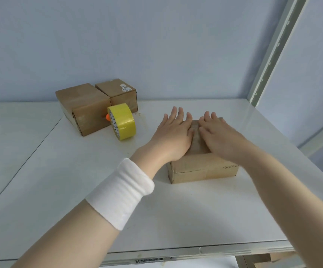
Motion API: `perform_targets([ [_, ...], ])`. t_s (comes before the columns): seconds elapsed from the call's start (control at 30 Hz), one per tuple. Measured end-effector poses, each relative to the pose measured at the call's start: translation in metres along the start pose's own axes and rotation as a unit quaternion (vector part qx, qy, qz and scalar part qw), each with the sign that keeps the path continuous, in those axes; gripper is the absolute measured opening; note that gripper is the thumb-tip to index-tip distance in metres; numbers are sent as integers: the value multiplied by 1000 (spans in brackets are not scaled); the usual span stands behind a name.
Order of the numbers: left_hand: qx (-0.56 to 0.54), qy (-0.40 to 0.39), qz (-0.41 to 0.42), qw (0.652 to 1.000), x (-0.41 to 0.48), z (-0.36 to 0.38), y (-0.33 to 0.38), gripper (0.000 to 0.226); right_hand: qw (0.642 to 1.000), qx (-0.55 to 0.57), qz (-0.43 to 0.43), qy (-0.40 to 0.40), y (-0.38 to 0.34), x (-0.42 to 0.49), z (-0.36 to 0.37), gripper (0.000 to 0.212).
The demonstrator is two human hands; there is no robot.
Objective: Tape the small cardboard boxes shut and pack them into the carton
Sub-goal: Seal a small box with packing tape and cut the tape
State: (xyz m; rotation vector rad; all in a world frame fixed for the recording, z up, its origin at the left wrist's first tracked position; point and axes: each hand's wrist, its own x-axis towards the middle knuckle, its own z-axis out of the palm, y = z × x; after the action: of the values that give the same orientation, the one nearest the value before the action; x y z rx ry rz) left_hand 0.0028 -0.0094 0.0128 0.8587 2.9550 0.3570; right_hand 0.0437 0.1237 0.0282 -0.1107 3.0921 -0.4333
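A small brown cardboard box (pixel 201 169) sits on the white table (pixel 79 180), right of centre. My left hand (pixel 173 133) lies flat on its top with straight fingers. My right hand (pixel 218 135) lies flat beside it, also pressing the top. Between the two hands a strip of the lid shows. A yellow tape roll (pixel 122 121) stands on edge to the left, an orange piece poking out behind it. Two more cardboard boxes stand at the back left: a larger one (pixel 83 107) and a smaller one (pixel 117 93) with a white label.
A pale blue wall runs behind the table. A metal shelf upright (pixel 269 53) rises at the right. A white wristband (pixel 121 192) covers my left forearm. Brown cardboard (pixel 276 257) shows below the table's front right edge.
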Motion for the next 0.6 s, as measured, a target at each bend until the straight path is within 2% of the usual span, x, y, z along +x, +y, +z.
perform_targets([
  [0.07,-14,-13,-20,1000,-1,1,3,57,999,44,-17,-6,11,-2,-12,49],
  [0.13,-6,-33,-36,999,-1,2,12,60,998,-5,-53,-18,21,-4,-11,53],
  [0.2,17,-21,-34,999,-2,7,18,58,996,-52,-66,-24,25,-1,-2,52],
  [0.4,26,-44,13,999,1,0,8,56,997,-66,-36,-11,20,-2,1,52],
  [0.53,24,-15,17,999,2,8,4,55,996,-89,-20,23,19,-1,11,52],
  [0.6,-3,0,20,1000,1,9,5,55,998,-53,-13,30,18,0,12,53],
])
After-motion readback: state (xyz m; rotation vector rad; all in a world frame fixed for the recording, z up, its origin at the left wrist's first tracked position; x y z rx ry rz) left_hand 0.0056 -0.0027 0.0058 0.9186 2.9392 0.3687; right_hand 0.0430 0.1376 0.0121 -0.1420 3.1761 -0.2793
